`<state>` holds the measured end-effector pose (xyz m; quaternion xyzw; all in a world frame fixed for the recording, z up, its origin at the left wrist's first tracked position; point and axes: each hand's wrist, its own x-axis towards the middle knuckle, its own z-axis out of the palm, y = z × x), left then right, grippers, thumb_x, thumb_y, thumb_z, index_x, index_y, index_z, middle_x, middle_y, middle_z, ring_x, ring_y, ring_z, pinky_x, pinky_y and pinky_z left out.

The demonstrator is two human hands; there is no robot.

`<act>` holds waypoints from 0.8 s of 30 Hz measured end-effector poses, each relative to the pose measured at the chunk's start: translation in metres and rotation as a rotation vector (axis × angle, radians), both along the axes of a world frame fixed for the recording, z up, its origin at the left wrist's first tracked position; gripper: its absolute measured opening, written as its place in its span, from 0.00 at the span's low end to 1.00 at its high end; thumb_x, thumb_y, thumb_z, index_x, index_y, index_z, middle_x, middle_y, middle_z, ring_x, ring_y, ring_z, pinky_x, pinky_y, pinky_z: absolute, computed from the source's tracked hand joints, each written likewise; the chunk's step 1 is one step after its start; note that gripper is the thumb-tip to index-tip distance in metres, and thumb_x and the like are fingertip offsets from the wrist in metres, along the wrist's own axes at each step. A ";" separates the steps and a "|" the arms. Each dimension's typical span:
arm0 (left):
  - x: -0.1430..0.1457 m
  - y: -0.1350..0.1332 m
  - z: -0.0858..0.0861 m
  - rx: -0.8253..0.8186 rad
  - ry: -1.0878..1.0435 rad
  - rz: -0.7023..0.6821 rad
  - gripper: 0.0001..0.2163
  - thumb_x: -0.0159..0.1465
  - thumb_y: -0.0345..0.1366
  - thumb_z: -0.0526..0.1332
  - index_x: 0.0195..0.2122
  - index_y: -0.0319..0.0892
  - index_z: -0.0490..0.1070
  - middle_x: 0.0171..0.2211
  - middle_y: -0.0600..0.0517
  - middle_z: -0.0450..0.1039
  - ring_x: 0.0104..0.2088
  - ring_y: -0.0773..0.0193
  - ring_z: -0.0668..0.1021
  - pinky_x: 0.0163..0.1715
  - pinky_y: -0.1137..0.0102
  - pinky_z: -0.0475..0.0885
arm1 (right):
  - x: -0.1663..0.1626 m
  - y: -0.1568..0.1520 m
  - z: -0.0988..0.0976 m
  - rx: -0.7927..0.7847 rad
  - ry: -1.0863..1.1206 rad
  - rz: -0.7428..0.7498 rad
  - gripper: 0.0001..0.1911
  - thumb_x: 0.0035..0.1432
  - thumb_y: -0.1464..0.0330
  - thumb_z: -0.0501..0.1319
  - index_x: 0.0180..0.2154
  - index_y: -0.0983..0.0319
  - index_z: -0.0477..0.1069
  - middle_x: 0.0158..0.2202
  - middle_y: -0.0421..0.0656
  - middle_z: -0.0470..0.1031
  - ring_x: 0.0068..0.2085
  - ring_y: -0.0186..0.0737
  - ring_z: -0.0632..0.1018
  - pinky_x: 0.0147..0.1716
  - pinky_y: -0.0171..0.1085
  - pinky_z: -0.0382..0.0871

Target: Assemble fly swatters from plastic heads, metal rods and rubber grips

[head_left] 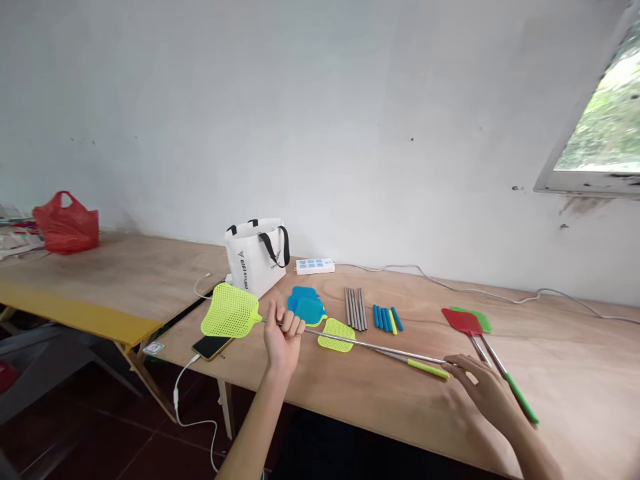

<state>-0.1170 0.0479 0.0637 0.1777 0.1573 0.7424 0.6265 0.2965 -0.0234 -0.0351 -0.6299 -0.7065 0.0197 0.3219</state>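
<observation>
A yellow-green fly swatter (230, 311) is held up over the table, its thin metal rod slanting down to the right. My left hand (283, 337) is closed round the rod just below the mesh head. At the rod's far end, my right hand (475, 383) has its fingers on it, palm down; the grip end is hidden. Beneath lies another yellow-green swatter (337, 335), its handle close to my right fingertips. Blue swatter heads (306, 307) are piled behind my left hand. Several metal tubes (356, 309) and several blue and yellow handle grips (387, 319) lie in rows farther back.
A red swatter (463, 321) and a green swatter (521, 398) lie at the right. A white tote bag (256, 257), power strip (315, 267) and phone (212, 347) with a hanging cable are on the table (575, 360). A red plastic bag (67, 227) sits at far left.
</observation>
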 end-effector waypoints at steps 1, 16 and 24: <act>0.002 -0.002 0.000 0.006 0.002 -0.002 0.23 0.74 0.40 0.57 0.21 0.43 0.53 0.14 0.63 0.43 0.14 0.73 0.47 0.16 0.72 0.49 | -0.001 0.000 0.000 -0.005 0.012 -0.009 0.27 0.66 0.43 0.52 0.40 0.53 0.79 0.45 0.44 0.82 0.45 0.49 0.81 0.43 0.42 0.75; 0.012 0.009 -0.023 0.144 0.280 0.435 0.27 0.66 0.42 0.55 0.08 0.44 0.60 0.09 0.53 0.56 0.14 0.64 0.67 0.20 0.69 0.63 | -0.060 -0.010 0.029 -0.194 0.187 0.144 0.26 0.68 0.47 0.52 0.34 0.57 0.79 0.34 0.45 0.81 0.36 0.46 0.79 0.38 0.39 0.72; 0.035 -0.008 -0.026 0.185 0.304 0.337 0.26 0.66 0.39 0.52 0.09 0.44 0.61 0.09 0.52 0.59 0.15 0.64 0.68 0.23 0.69 0.65 | -0.103 -0.009 0.031 -0.102 0.106 0.157 0.29 0.70 0.47 0.49 0.26 0.57 0.72 0.24 0.40 0.74 0.26 0.40 0.73 0.29 0.35 0.65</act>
